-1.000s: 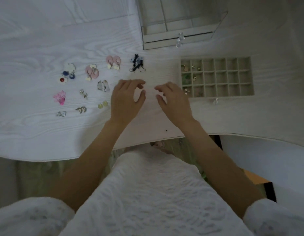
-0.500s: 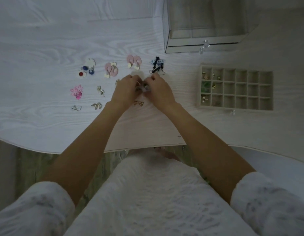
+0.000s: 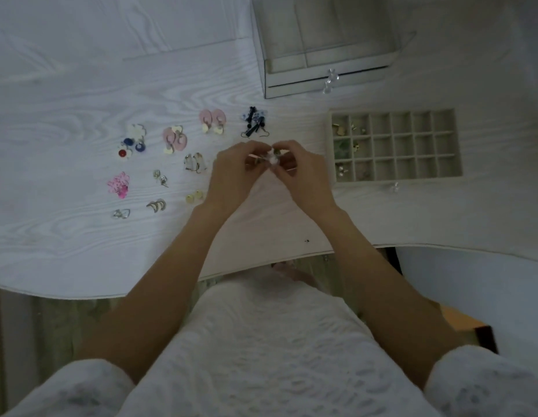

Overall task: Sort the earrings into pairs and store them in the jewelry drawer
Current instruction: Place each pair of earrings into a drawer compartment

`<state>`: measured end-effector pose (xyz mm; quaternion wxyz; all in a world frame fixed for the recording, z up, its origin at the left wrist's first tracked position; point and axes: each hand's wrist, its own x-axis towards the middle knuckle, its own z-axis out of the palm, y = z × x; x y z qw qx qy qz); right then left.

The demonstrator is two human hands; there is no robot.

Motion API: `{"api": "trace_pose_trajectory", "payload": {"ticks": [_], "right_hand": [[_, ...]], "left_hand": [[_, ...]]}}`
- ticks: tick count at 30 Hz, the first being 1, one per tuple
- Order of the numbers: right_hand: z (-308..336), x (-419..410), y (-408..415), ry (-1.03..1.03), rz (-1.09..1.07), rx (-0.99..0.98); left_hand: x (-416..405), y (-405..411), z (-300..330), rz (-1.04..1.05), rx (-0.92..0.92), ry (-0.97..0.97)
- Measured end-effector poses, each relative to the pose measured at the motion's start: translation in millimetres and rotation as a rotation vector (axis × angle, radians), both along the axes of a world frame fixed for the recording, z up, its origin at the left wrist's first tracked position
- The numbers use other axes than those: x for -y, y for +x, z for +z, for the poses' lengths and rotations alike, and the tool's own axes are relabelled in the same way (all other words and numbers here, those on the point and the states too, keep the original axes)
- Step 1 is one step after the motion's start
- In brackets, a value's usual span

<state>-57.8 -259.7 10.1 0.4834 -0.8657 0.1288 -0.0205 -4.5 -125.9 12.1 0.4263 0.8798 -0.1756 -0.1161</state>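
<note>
Both hands (image 3: pixel 269 167) pinch a small pale earring (image 3: pixel 272 158) beside the tray (image 3: pixel 395 179), earrings filling its left compartments.

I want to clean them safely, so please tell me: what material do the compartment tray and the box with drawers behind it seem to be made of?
The compartment tray looks lined with pale beige fabric, perhaps velvet or flocking: its walls are matte and show no glare. The box with drawers looks like clear acrylic or glass: you see through its walls, and its knobs are transparent and faceted. The dim light leaves both uncertain.
</note>
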Motion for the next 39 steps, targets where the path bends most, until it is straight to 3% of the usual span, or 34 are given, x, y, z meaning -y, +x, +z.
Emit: {"api": "trace_pose_trajectory", "payload": {"ticks": [6, 14, 21, 31, 36, 39], "right_hand": [[26, 68, -43, 0.102, -0.249, 0.017], [8, 144, -65, -0.159, -0.329, -0.125], [-5, 152, -64, -0.426, -0.227, -0.206], [-13, 148, -71, -0.472, -0.234, -0.155], [-11, 145, -74, -0.464, -0.254, -0.156], [3, 136, -79, -0.506, -0.295, -0.022]], "left_hand": [[80, -21, 14, -0.200, 0.038, -0.115], [171, -38, -3, -0.282, -0.058, -0.051], [180, -43, -5, -0.350, -0.002, 0.016], [179, -52, -10, -0.470, 0.081, 0.170], [167, -54, -4, -0.419, 0.108, 0.067], [142, -54, 2, -0.320, 0.286, -0.012]]}}
